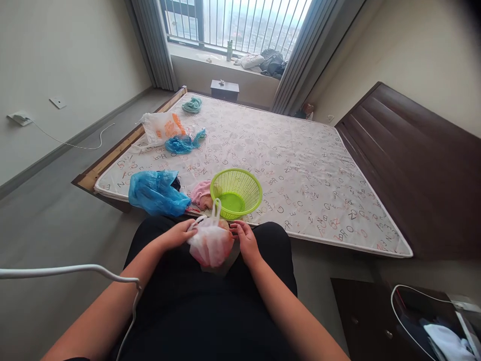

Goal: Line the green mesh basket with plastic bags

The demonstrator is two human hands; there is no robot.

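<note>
A thin white plastic bag point(211, 245) with reddish contents showing through is in front of my lap, its loop handles standing up. My left hand point(179, 233) grips the bag's upper left side near one handle. On the other side, my right hand point(246, 240) has its fingers apart, with the fingertips at the bag's right edge; whether they press on it is unclear. Just beyond the bag, a green plastic basket point(255, 193) stands at the mattress edge. A pink cloth point(201, 193) lies against the basket's left side, and a blue plastic bag point(154, 193) is further left.
The patterned mattress point(300, 170) carries a white-and-orange plastic bag point(160, 128), a smaller blue bag point(182, 144) and a teal coiled bundle point(192, 105). A dark headboard point(409, 165) rises at right. A white cable point(71, 272) crosses my left arm. A dark cabinet point(356, 311) stands lower right.
</note>
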